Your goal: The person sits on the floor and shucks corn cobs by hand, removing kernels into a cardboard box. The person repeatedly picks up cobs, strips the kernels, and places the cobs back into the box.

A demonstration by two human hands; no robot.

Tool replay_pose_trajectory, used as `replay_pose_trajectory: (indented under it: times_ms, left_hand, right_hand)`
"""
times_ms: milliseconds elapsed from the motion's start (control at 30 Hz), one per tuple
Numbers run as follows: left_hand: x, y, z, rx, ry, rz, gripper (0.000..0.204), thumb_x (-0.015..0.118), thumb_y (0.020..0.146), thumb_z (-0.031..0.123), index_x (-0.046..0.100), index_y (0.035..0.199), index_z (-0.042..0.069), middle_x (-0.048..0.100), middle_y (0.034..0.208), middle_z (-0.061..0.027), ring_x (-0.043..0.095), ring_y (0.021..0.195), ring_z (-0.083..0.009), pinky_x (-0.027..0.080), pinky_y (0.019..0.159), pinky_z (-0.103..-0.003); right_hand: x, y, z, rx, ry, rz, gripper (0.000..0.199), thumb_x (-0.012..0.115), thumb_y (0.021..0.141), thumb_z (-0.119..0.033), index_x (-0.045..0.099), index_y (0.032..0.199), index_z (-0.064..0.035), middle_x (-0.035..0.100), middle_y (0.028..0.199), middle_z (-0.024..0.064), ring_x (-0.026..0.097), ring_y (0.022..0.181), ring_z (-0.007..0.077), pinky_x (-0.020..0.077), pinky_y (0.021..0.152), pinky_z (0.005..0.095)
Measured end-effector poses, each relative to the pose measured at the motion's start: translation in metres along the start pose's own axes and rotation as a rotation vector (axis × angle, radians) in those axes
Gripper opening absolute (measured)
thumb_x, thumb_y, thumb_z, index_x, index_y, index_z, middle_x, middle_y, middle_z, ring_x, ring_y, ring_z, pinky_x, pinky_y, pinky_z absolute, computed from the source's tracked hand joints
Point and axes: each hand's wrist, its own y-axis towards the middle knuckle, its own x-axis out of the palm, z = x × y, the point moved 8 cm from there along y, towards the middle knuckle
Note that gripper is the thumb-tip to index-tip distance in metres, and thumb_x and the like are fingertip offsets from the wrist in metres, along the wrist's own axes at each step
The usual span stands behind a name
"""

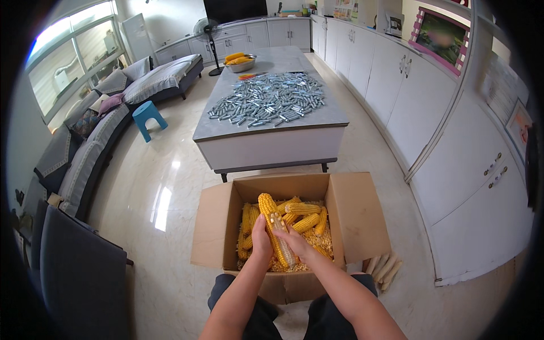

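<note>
A big yellow corn cob (271,218) is held upright and tilted over the box, with kernels gone from a strip along its right side. My left hand (261,238) is closed round its left side. On the right side, my right hand (293,242) presses against the cob, its thumb by the bared strip. Beneath both hands stands an open cardboard box (354,218) with its flaps folded out. Several whole corn cobs (306,221) lie inside it on a layer of loose yellow kernels (320,241). My hands partly hide the kernels at the box's near side.
Pale stripped cobs (386,270) lie on the floor right of the box. Ahead, a grey table (334,116) carries many small metallic cylinders (266,99) and a metal bowl (242,66) of corn. A blue stool (149,118), a sofa (93,144) and a dark chair (82,272) are left.
</note>
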Motion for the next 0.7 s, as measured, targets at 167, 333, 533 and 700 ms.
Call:
replay_pose_trajectory:
  times_ms: [167,333,533,700]
  left_hand:
    - [0.006,0.007,0.009,0.029,0.239,0.062,0.033,0.047,0.090,0.031,0.050,0.105,0.002,0.055,0.095,-0.0056,0.053,0.083,-0.0142,0.043,0.073,-0.028]
    - [-0.011,0.011,0.006,0.195,0.486,0.180,0.031,0.055,0.087,0.029,0.050,0.099,0.001,0.055,0.091,-0.0058,0.051,0.080,-0.0113,0.043,0.069,-0.026]
    - [-0.004,0.016,-0.005,0.188,0.446,0.058,0.029,0.052,0.088,0.021,0.046,0.106,-0.001,0.054,0.095,-0.0081,0.051,0.085,-0.0152,0.043,0.074,-0.028]
    - [-0.002,0.011,-0.004,0.199,0.272,0.020,0.030,0.051,0.088,0.019,0.043,0.110,0.000,0.052,0.100,-0.0078,0.050,0.088,-0.0146,0.042,0.076,-0.028]
  right_hand:
    - [-0.023,-0.001,0.003,-0.142,-0.639,0.149,0.073,0.057,0.079,-0.047,0.030,0.130,-0.0015,0.053,0.115,0.0187,0.053,0.104,0.0301,0.0410,0.087,0.0376]
    - [-0.001,-0.028,-0.020,-0.080,-1.047,0.252,0.071,0.055,0.079,-0.044,0.029,0.131,-0.0029,0.048,0.120,0.0231,0.051,0.104,0.0364,0.0411,0.087,0.0407]
    - [-0.019,-0.017,-0.007,-0.094,-0.979,0.244,0.072,0.054,0.080,-0.043,0.026,0.133,-0.0036,0.047,0.121,0.0241,0.050,0.107,0.0364,0.0402,0.088,0.0406]
    - [-0.017,-0.018,-0.004,-0.123,-0.987,0.255,0.073,0.053,0.080,-0.043,0.024,0.134,-0.0028,0.045,0.123,0.0242,0.048,0.109,0.0365,0.0392,0.089,0.0406]
